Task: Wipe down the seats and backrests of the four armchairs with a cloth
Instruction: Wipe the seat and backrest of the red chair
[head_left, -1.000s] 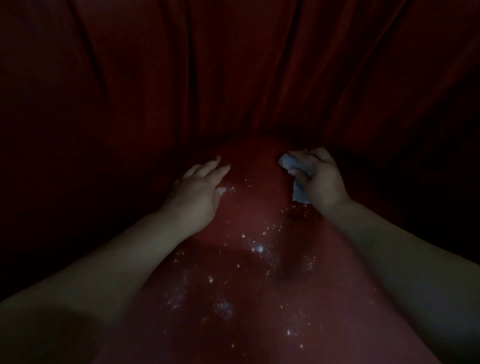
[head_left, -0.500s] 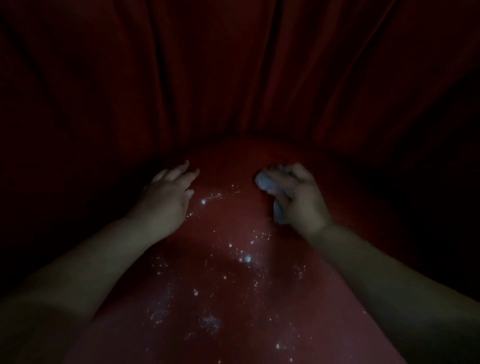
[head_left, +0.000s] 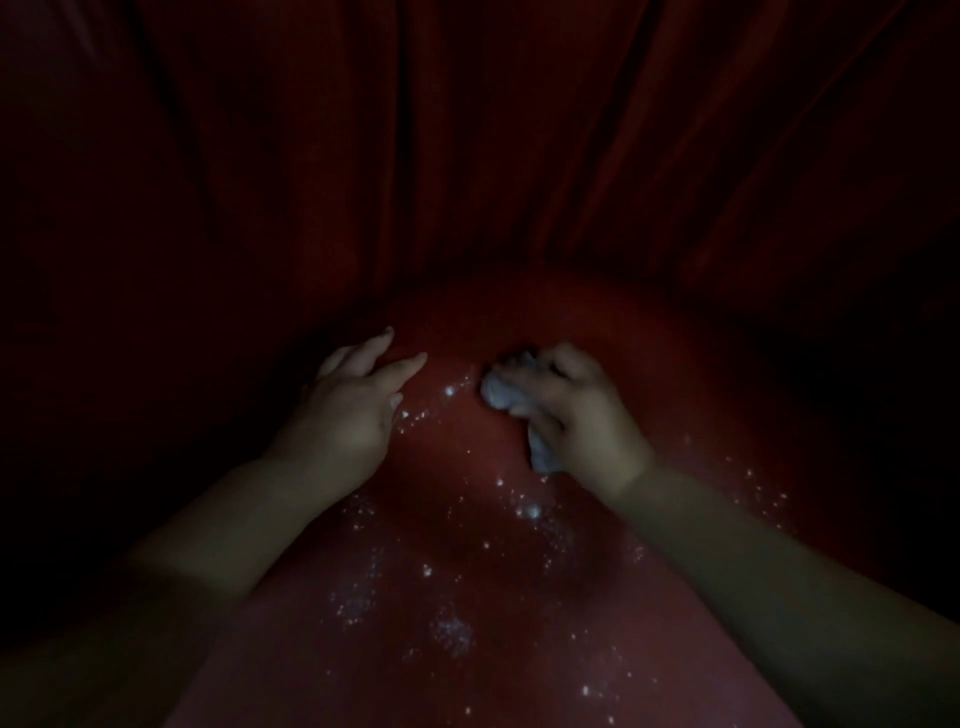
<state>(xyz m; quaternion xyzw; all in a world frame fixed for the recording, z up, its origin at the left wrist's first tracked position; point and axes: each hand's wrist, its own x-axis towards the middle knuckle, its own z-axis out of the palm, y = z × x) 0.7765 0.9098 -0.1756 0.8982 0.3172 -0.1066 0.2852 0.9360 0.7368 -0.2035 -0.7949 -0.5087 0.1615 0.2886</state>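
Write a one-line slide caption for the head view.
Right hand grips a crumpled cloth on a speckled red seat while the left hand rests open beside it.

Crumpled pale cloth (head_left: 506, 397) on red seat (head_left: 467, 597)

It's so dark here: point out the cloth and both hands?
cloth (head_left: 500, 394), head view, bunched front end.
right hand (head_left: 582, 415), head view, back of hand.
left hand (head_left: 349, 410), head view, back of hand.

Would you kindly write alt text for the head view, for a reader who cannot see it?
In dim light, the right hand grips a crumpled pale cloth against a red seat speckled with white flecks. The left hand rests open beside it; dark red folds rise behind.
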